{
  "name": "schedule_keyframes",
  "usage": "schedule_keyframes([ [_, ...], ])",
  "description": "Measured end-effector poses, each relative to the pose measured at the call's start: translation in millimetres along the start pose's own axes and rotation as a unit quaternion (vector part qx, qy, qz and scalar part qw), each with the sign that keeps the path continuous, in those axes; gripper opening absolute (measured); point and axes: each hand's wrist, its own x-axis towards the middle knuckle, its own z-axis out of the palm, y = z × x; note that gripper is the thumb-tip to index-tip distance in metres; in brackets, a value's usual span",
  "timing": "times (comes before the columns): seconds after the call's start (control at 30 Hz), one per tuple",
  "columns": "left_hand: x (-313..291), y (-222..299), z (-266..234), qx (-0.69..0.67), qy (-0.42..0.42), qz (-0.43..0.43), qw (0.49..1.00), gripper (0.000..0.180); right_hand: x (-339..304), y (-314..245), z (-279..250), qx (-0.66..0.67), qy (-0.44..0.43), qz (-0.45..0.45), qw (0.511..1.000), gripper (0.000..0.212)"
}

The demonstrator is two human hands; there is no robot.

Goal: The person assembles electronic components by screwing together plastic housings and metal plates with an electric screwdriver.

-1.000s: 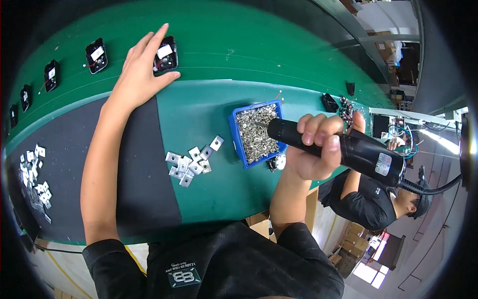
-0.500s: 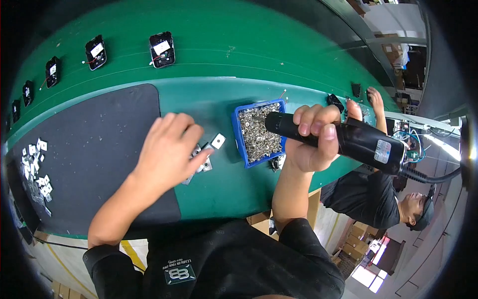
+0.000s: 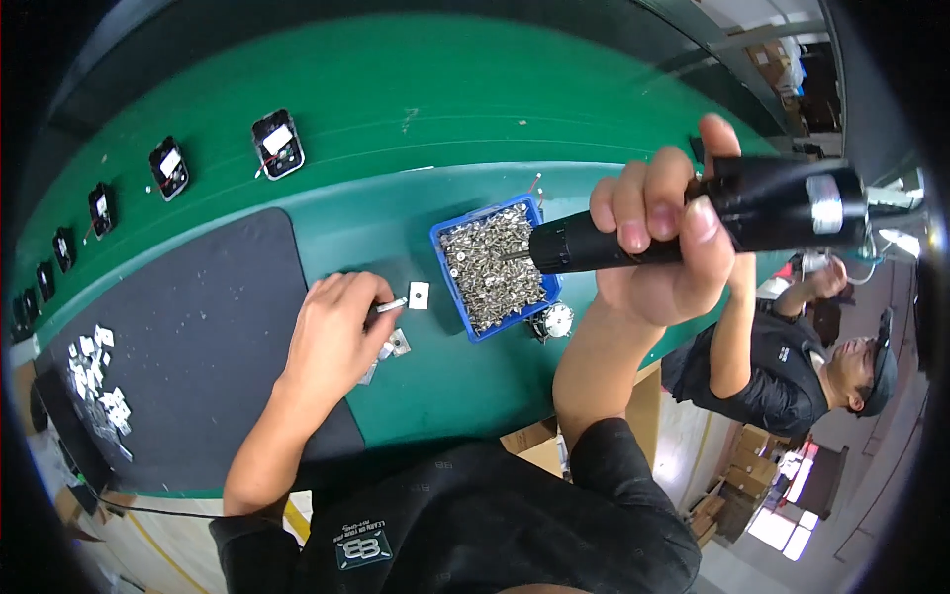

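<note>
My right hand [image 3: 661, 238] is wrapped around a black electric screwdriver [image 3: 586, 245], held nearly level. Its thin bit points left, over a blue bin [image 3: 451, 287] full of small silver screws [image 3: 490, 262]; whether the tip touches any cannot be made out. Left of the bin, my left hand [image 3: 332, 337] pinches a small square metal plate [image 3: 392, 305] between thumb and fingers, tilted on edge. Just beside it a second square plate [image 3: 420, 295] with a hole in the middle lies flat on the green table [image 3: 445, 396]. More plates [image 3: 399, 343] lie partly under that hand.
A dark mat [image 3: 218, 327] covers the table's left side, with a scatter of square plates [image 3: 94, 376] on it. Several black device housings [image 3: 277, 145] stand along the far green strip. A round white-and-black part [image 3: 556, 320] sits by the bin. A co-worker [image 3: 782, 366] is at the right.
My left hand has closed on a plate and lifted its edge. The screwdriver has swung more level, its bit now over the screws. The whole view has shifted a little.
</note>
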Motion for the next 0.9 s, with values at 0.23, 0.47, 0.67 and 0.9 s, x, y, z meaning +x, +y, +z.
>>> schedule_keyframes([
  [0.23,33.1,19.2,-0.6,-0.116,0.042,-0.047,0.991,0.014,13.5,-24.2,-9.4,-0.028,0.065,0.066,0.995,0.066],
  [0.47,123.5,62.0,28.6,-0.587,0.019,-0.165,0.792,0.024,2.6,-40.3,-20.8,-0.036,-0.049,0.07,0.996,0.034],
  [0.67,263.7,159.5,103.8,-0.084,-0.138,0.119,0.98,0.015,-25.1,-84.7,-43.4,-0.17,-0.043,-0.072,0.982,0.039],
  [0.9,377.0,240.4,236.1,-0.111,-0.13,0.157,0.973,0.022,-44.5,-121.6,-62.6,-0.209,-0.027,-0.084,0.974,0.037],
])
